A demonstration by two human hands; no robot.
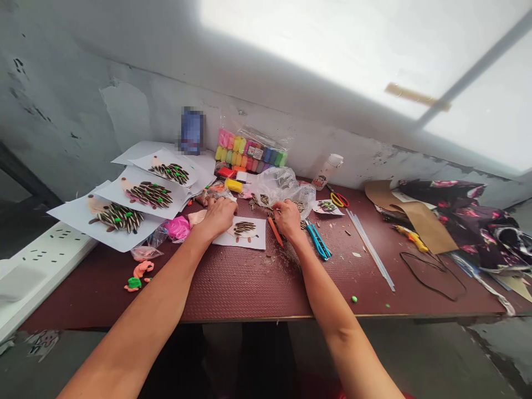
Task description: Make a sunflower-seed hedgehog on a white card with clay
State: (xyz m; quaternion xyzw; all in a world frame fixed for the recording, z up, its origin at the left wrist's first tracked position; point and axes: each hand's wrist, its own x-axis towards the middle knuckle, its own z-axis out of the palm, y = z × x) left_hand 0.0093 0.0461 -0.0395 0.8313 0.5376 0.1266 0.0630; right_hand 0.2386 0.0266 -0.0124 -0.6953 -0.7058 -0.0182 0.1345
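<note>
At the far left, three finished hedgehog sheets [124, 208] lie fanned and overlapping on the dark red table [249, 282], probably set aside out of the working area; each carries a tan body bristling with striped seeds and a few green dots. Just below them sit a pink lump of clay [178, 227] and some small orange and green clay scraps [139, 275].

The left hand [218, 217] rests curled, knuckles up, on the upper left corner of the small white sheet [243, 233] — it seems to pin the paper so it cannot slide; whether the fingers pinch anything I cannot tell. That sheet lies at the middle of the table, between the two hands, and bears a half-made hedgehog: a pale body with a patch of dark striped seeds on top.

The right hand [287, 219] is just beside the sheet's right edge, fingers bent down among loose seeds [261, 200] at the mouth of a clear plastic bag [282, 185]; it appears to be picking at them, though the grip itself is hidden. An orange stick [275, 231] lies touching its inner side, blue cutters [319, 241] on its outer side.

Further back stands a pack of coloured clay [249, 151]; to the right, scissors [338, 198] — then clear rods [369, 249], brown card [419, 219] and flowered cloth [477, 221].
</note>
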